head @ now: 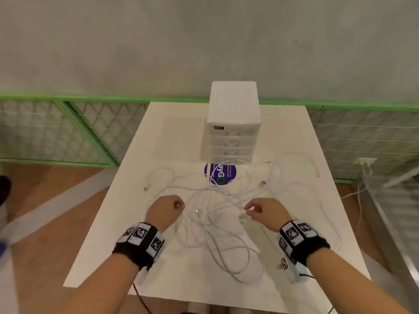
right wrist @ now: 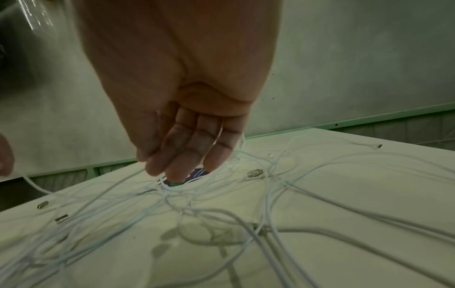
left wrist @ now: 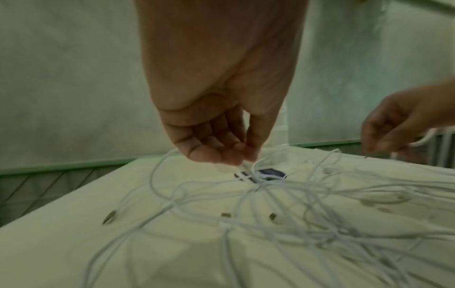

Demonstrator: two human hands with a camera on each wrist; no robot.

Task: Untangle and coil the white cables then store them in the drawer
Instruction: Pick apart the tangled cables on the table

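Note:
Several tangled white cables (head: 215, 200) sprawl over the middle of the white table (head: 158, 137), metal plugs scattered among them. Behind them stands a white drawer unit (head: 233, 123), all its drawers closed. My left hand (head: 179, 205) hovers over the tangle's left side. In the left wrist view its thumb and fingertips (left wrist: 246, 159) pinch a white cable (left wrist: 270, 204). My right hand (head: 250, 209) hangs over the right side with a strand between its fingertips. In the right wrist view that strand (right wrist: 219, 136) runs across the loosely bent fingers (right wrist: 187, 161).
A purple round sticker (head: 221, 174) lies on the table in front of the drawer unit, partly under cable loops. A green-framed mesh fence (head: 68, 128) runs behind the table. A wall socket (head: 365, 162) with cords is at the right, and wooden floor at the left.

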